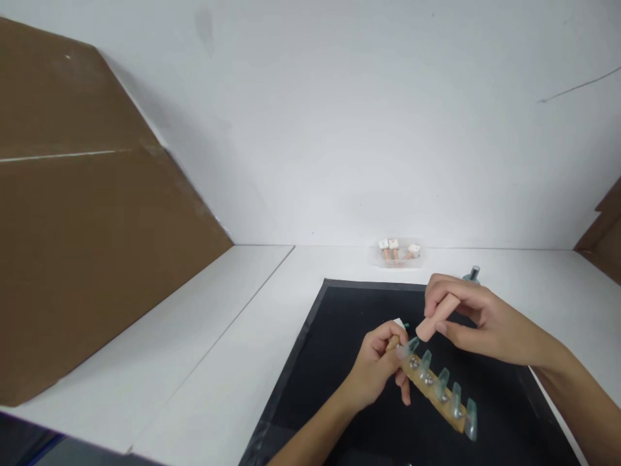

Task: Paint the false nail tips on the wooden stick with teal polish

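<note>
My left hand (381, 362) is closed on the upper end of a yellowish strip (439, 402). Several translucent teal nail tips (441, 383) stand along the strip, fixed over silvery bits. In my right hand (478, 317), a pink block (436, 318), looking like a nail buffer, is pinched between thumb and fingers. Its lower end is close above the nail tip nearest my left hand; whether they touch I cannot tell. A small white piece (398, 321) shows behind my left fingers, mostly hidden.
Beneath my hands lies a black mat (334, 362) on a white table (218, 369). At the back stands a clear container (398, 263) with several white-topped, pink-stemmed pieces. A small bottle with a silver cap (474, 272) is behind my right hand. Brown panel (97, 213) at left.
</note>
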`<control>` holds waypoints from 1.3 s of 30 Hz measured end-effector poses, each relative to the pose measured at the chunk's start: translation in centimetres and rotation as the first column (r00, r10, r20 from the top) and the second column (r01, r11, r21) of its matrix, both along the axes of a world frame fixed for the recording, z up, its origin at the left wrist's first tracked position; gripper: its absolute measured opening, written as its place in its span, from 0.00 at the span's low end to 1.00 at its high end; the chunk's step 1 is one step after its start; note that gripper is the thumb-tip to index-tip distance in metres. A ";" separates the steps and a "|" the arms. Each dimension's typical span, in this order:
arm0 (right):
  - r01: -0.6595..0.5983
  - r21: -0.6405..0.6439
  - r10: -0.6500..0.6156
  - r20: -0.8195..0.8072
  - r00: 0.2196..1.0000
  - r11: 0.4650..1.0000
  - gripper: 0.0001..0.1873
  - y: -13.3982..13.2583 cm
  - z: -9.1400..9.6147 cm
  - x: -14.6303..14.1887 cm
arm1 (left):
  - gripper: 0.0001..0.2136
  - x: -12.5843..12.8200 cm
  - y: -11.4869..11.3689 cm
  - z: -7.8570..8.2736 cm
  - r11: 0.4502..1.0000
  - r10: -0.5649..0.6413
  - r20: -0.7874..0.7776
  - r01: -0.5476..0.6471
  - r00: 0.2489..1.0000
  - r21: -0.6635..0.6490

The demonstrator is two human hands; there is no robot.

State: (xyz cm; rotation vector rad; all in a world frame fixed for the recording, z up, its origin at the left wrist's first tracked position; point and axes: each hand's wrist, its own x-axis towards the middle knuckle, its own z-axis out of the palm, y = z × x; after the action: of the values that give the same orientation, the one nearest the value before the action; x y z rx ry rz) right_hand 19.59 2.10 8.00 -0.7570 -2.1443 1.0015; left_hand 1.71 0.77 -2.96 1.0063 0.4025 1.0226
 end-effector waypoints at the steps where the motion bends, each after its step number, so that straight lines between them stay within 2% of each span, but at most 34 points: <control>1: 0.004 0.009 -0.004 -0.006 1.000 1.000 0.10 0.0 0.0 0.1 | 0.14 0.0 0.0 0.0 1.000 0.000 -0.003 0.000 1.000 0.000; 5: -0.014 0.063 0.017 -0.037 0.999 0.998 0.11 -0.2 -0.1 0.0 | 0.14 -0.1 0.0 -0.1 1.000 -0.013 0.000 0.013 1.000 0.028; 11: -0.009 0.109 0.004 0.054 0.999 0.994 0.13 -0.3 0.0 -0.1 | 0.13 -0.1 0.1 -0.2 1.000 -0.011 0.003 0.011 1.000 0.021; 15: 0.010 0.164 -0.009 -0.008 1.000 0.986 0.14 -0.4 0.0 0.0 | 0.13 -0.2 0.1 -0.4 0.999 -0.016 0.016 0.015 1.000 0.033; 20: -0.057 0.143 0.056 0.013 0.998 0.988 0.12 -0.5 0.2 -0.2 | 0.12 -0.2 0.3 -0.5 0.999 -0.035 0.025 0.034 0.999 0.025; 24: -0.027 0.149 0.016 0.076 0.997 0.989 0.14 -0.7 0.4 -0.2 | 0.12 -0.2 0.4 -0.6 0.998 -0.061 0.054 0.060 0.997 0.021; 27: -0.008 0.192 0.003 0.026 1.000 0.981 0.15 -0.9 0.4 -0.1 | 0.11 -0.4 0.4 -0.6 0.998 -0.066 0.064 0.065 0.996 0.015; 30: -0.055 0.185 0.061 -0.028 0.998 0.981 0.14 -1.0 0.4 -0.3 | 0.11 -0.5 0.4 -0.6 0.997 -0.081 0.075 0.081 0.994 0.013; 33: -0.123 0.158 0.125 -0.003 0.992 0.980 0.13 -1.0 0.4 -0.5 | 0.11 -0.5 0.4 -0.5 0.996 -0.087 0.067 0.087 0.994 -0.002; 39: -0.033 0.189 0.035 -0.006 0.999 0.981 0.13 -1.1 0.5 -0.6 | 0.11 -0.6 0.5 -0.7 0.995 -0.098 0.055 0.099 0.994 -0.004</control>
State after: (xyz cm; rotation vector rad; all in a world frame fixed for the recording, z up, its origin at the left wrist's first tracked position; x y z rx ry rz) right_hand 19.02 1.01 8.48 -0.6244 -2.2129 0.8026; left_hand 1.08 1.23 -3.70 0.9807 0.3079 0.9573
